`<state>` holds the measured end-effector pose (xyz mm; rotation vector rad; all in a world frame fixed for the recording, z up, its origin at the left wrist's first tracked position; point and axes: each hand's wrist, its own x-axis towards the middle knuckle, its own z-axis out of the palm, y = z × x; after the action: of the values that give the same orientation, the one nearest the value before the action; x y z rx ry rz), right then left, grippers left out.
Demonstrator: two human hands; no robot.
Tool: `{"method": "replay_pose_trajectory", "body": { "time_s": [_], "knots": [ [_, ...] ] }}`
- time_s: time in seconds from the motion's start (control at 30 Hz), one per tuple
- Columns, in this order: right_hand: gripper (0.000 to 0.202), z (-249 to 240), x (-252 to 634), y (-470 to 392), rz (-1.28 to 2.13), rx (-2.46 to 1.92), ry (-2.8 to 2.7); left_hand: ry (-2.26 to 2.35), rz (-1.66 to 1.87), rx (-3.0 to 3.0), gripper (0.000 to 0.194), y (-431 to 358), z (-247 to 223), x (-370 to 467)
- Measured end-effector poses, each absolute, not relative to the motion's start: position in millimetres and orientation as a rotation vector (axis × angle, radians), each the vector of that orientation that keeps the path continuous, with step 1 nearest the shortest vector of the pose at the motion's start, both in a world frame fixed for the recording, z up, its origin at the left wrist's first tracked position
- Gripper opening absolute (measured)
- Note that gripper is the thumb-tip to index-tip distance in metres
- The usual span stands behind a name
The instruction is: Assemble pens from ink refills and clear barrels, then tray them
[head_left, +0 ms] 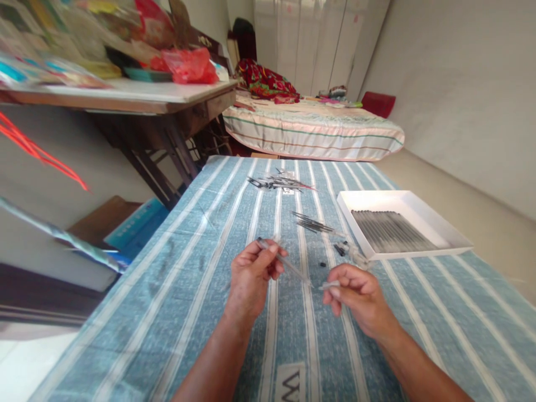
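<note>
My left hand [253, 273] pinches a clear pen barrel [293, 269] between thumb and fingers, its dark end up at the left and its other end slanting down toward my right hand. Closed around a small whitish translucent piece [329, 285], my right hand [357, 290] is a short gap from the barrel's lower end. Just beyond it lie small black plugs [340, 249] and a loose pile of clear pieces [355, 255], partly hidden by my right fingers. Thin dark pen refills [312, 223] form a bundle farther up the cloth.
A white box [454, 244] at the right holds a row of assembled-looking pens [387, 231]. Another heap of dark sticks [280, 181] lies near the far edge of the striped tablecloth [184, 262]. A cluttered side table [196, 92] stands left; a bed [314, 125] is behind.
</note>
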<state>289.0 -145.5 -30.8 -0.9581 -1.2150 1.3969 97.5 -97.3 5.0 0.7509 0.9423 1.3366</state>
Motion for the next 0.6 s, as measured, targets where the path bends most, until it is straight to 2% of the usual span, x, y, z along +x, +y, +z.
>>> {"method": "replay_pose_trajectory", "body": {
  "time_s": [0.6],
  "knots": [
    [0.014,-30.0,264.2,-146.7,1.430,-0.880,-1.074,0.909,1.343,0.695,0.018,-97.1,4.9,99.1]
  ]
}}
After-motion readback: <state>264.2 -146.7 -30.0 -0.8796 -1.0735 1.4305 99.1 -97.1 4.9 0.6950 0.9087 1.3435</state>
